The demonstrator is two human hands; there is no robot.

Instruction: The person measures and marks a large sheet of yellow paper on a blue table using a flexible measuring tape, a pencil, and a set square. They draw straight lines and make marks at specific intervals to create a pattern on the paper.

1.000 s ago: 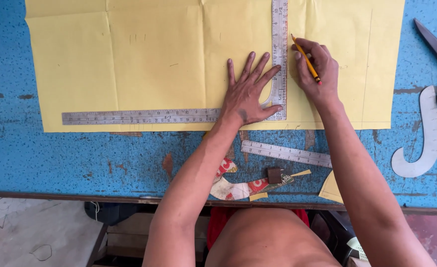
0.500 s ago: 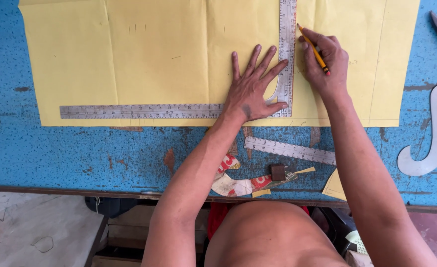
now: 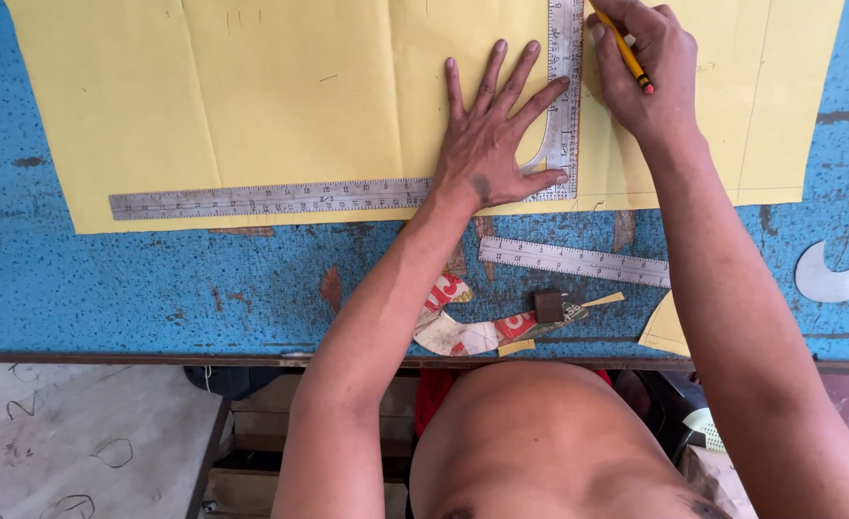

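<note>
While the pencil (image 3: 624, 50) is gripped between the closed fingers of the right hand (image 3: 641, 72), its tip is set on the yellow paper (image 3: 280, 96) just beside the upright arm of the steel square (image 3: 565, 86), near the top edge of the view. The square is pinned by the left hand (image 3: 490, 144), which lies flat with fingers spread apart, clamped on nothing, its fingertips touching the upright arm and its heel near the corner. The long arm, running left along the paper's lower edge, is not pressed anywhere. A slip is judged the chief risk: sideways pressure from the pencil against the upright arm could pivot the square about the palm, and the line would be drawn out of true. The paper itself is held only by the square and hand, so it could creep on the blue table (image 3: 155, 279). Creases are seen in the sheet, over which the pencil could skip. A short ruler (image 3: 574, 261), paper scraps (image 3: 463, 332) and a small dark block (image 3: 549, 306) lie near the left forearm at the table's front edge and could be swept off by it. A white curve (image 3: 843, 269) lies well apart, at the right.
</note>
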